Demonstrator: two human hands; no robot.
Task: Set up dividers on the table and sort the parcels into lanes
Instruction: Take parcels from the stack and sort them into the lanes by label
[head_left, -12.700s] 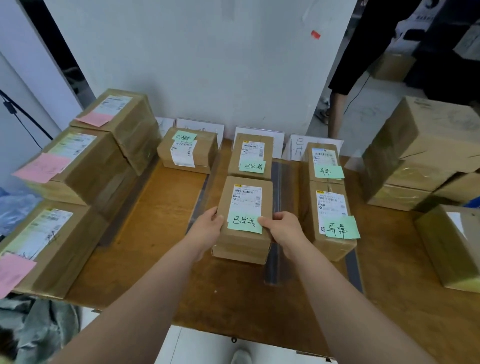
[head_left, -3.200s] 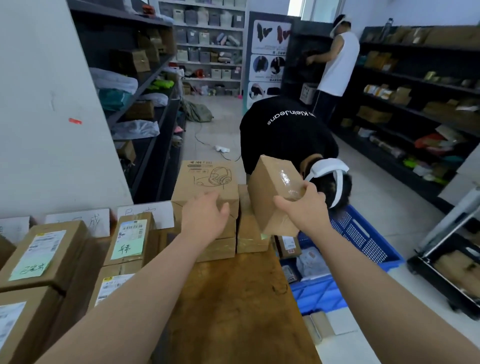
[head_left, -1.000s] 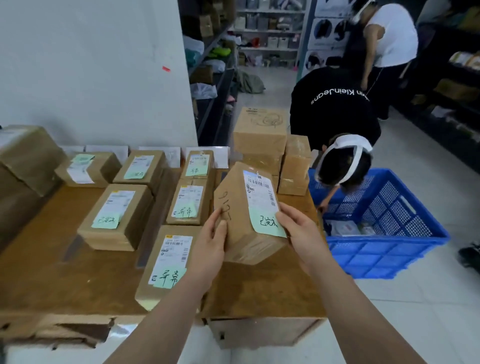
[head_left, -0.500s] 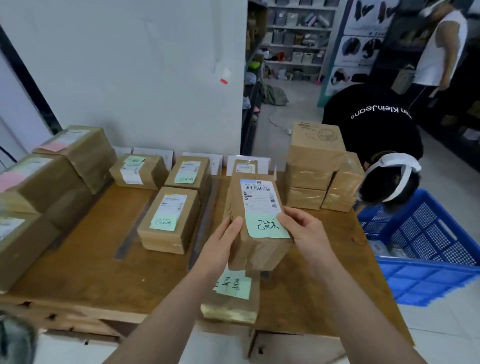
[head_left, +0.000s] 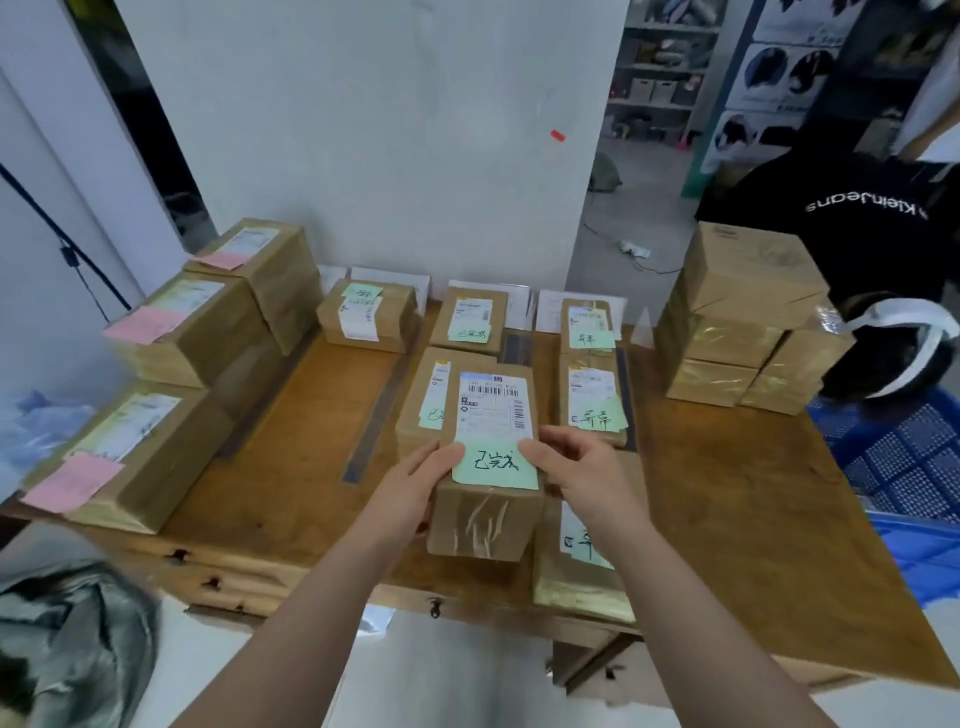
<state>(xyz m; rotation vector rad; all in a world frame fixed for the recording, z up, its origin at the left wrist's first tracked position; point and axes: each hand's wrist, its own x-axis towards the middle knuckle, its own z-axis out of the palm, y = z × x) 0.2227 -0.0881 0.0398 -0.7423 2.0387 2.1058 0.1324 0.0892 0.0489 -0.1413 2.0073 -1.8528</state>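
Holding a brown parcel (head_left: 485, 525) between both hands, I have my left hand (head_left: 415, 483) curled round its left side and my right hand (head_left: 582, 467) round its right, fingertips at the edges of its green note (head_left: 493, 467). It is over the near end of the middle lane; whether its base touches the wooden table (head_left: 270, 478) I cannot tell.

The blue crate (head_left: 904, 457) stands just beside the table's right edge. The frame cuts it off and I cannot make out what is in it.

Dark divider strips (head_left: 374, 415) run front to back. The left lane has one parcel at the back (head_left: 366, 314) and bare wood in front of it. The table's near right corner is also bare, below the stack of cartons (head_left: 743, 317). Three large cartons with pink notes (head_left: 197, 327) line the left edge.

My parcel hides most of the middle-lane parcel (head_left: 426, 400) behind it. My right forearm covers part of the near right-lane parcel (head_left: 582, 561), which overhangs the front edge. A person in a black shirt (head_left: 857, 218) bends down behind the stack, partly hidden.
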